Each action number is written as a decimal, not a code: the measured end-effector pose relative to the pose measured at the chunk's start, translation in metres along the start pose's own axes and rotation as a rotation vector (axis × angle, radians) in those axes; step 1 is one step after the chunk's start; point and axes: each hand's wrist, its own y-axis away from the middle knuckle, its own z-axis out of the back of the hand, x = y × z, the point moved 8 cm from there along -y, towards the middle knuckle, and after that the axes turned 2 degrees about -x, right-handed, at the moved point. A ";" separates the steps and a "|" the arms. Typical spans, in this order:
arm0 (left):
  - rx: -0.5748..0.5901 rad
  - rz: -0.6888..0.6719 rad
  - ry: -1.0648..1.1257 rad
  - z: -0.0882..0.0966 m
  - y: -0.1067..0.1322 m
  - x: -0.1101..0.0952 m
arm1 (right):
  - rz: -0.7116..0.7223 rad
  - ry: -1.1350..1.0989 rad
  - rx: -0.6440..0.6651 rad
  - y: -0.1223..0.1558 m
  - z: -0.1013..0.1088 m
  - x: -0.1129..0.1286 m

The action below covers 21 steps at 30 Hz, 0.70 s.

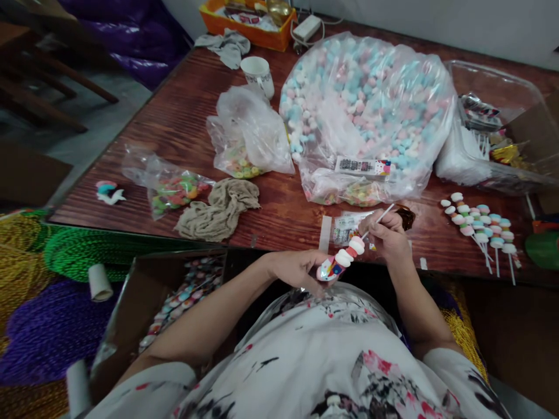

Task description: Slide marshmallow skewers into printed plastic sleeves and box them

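A marshmallow skewer [350,251] with white and pink pieces is held tilted in front of my body. My left hand [301,270] is closed around its lower end, where a colourful printed wrapper [331,269] covers the candy. My right hand [388,234] pinches the white stick [384,214] at the upper end. Just behind the hands, a clear packet of printed wrappers [347,226] lies at the table edge. To the right, several finished-looking marshmallow skewers [483,224] lie together on the table, their sticks pointing towards me.
A big bag of marshmallows [371,99] fills the table's middle. Left of it are small candy bags [177,195], a cloth [220,212] and a mug [257,75]. A clear bin [493,169] stands right. Below the table edge, a box [131,308] contains wrapped skewers.
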 end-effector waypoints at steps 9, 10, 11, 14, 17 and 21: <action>-0.094 0.061 0.099 0.010 -0.006 0.015 | -0.013 -0.194 -0.100 0.001 0.001 -0.001; -0.134 0.059 0.108 0.011 -0.007 0.016 | -0.009 -0.208 -0.110 0.002 0.001 -0.001; -0.176 0.048 0.114 0.012 -0.007 0.015 | -0.004 -0.210 -0.118 0.003 0.001 0.000; -0.291 0.002 0.117 0.016 -0.009 0.010 | 0.051 -0.155 -0.135 0.008 0.000 0.004; -0.372 0.000 0.085 0.020 -0.009 0.008 | 0.150 -0.040 -0.140 0.016 -0.003 0.011; -0.432 -0.011 -0.032 0.022 -0.010 0.006 | 0.232 0.081 -0.085 0.025 -0.010 0.021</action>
